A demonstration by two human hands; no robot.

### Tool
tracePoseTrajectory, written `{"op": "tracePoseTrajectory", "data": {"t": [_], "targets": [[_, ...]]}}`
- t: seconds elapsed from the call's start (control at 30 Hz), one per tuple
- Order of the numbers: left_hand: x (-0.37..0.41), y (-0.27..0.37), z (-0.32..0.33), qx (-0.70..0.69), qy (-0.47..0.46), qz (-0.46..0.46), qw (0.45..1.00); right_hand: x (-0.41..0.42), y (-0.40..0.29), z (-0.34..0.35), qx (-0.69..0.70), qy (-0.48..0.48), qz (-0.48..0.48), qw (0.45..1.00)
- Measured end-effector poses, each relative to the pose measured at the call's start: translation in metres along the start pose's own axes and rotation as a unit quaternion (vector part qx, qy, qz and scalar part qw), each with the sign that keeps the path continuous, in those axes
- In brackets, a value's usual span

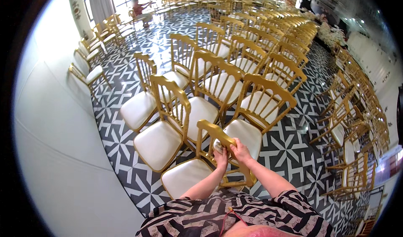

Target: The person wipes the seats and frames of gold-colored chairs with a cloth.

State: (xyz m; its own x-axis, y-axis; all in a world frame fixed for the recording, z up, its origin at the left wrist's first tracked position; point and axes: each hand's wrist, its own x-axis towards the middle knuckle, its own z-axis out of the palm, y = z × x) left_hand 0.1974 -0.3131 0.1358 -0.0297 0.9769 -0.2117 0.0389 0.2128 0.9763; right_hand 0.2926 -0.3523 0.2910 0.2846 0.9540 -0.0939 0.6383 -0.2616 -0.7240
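A gold chair with a white padded seat [188,177] stands just in front of me, its back towards my body. My right hand [241,151] grips the end of a gold chair's top rail [217,132]. Beside it, my left hand [221,156] holds a light-coloured cloth [218,145] against the chair back, below the rail. A second gold chair back [247,174] lies low under my forearms, partly hidden by them. More gold chairs with white seats stand close ahead, one [159,145] to the left and one [244,136] just beyond my right hand.
Rows of gold chairs [267,32] stretch away over the black-and-white patterned floor [283,148]. A white wall [63,136] runs along the left, with single chairs [94,74] near it. Stacked or crowded chairs [346,148] line the right. A person [138,10] is at the far left by the windows.
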Motion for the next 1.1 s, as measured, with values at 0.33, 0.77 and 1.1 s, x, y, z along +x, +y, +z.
{"op": "tracePoseTrajectory", "data": {"t": [0.33,0.77,1.1], "targets": [[0.038,0.042,-0.043,-0.202,-0.193,-0.149,0.949,-0.002,-0.005,0.001,0.016,0.009,-0.024,1.000],[0.005,0.088,-0.029,-0.204,-0.138,-0.128,0.961,0.000,0.005,-0.001,0.002,0.011,-0.017,1.000],[-0.003,0.069,-0.031,-0.208,-0.089,-0.052,0.973,0.004,0.005,0.003,0.012,0.017,-0.024,0.999]]}}
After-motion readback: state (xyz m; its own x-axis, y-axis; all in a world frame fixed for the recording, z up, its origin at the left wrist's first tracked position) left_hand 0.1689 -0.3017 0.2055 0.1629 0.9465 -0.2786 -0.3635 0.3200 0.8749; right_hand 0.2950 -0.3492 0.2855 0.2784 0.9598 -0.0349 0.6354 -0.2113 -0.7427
